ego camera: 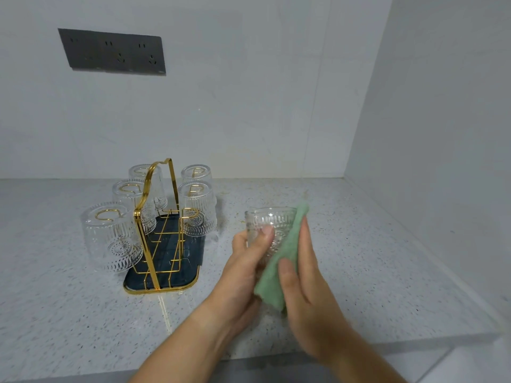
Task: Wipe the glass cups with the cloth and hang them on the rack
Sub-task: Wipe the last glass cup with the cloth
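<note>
gripping glass cup (266, 221) with left hand (249, 261), pinching cloth (279, 269) with right hand (307, 280), 3 o'clock of rack (154, 217); rotate while rubbing.

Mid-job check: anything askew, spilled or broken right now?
Nothing looks spilled or broken. Five patterned clear glass cups hang upside down on the gold wire rack; the nearest left one tilts outward more than the rest. The left hand grips the sixth cup while the right hand holds the green cloth against it.
</note>
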The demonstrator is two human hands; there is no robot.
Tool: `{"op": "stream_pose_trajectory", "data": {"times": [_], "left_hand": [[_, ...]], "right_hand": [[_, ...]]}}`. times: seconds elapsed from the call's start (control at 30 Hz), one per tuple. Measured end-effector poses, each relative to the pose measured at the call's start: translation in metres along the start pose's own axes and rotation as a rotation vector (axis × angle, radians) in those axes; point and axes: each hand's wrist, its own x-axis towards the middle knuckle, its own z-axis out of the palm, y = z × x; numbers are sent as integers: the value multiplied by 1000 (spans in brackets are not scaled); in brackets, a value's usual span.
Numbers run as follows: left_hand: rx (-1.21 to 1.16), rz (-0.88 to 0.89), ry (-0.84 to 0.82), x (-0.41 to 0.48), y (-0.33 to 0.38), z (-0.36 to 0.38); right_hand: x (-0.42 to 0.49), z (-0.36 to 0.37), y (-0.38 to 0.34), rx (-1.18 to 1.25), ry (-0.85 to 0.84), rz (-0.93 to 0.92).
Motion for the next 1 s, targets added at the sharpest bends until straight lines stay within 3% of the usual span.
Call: {"op": "stream_pose_trajectory", "data": {"times": [0.17,0.4,0.6,0.77,1.0], "left_hand": [[-63,-18,28,2,2,-6],[-30,-97,-110,-4,-1,0],[-79,-28,-37,3,5,-9],[-26,-96,-148,-2,4,-9],[33,-101,-258,-5,-2,-11]], "right_hand": [[-6,-2,4,-180,1,-46],[25,-11,-8,174,101,59],[1,5,1,103,-21,21],[19,-19,-12,210,90,25],[39,-50,-36,-145,-2,-46]]}}
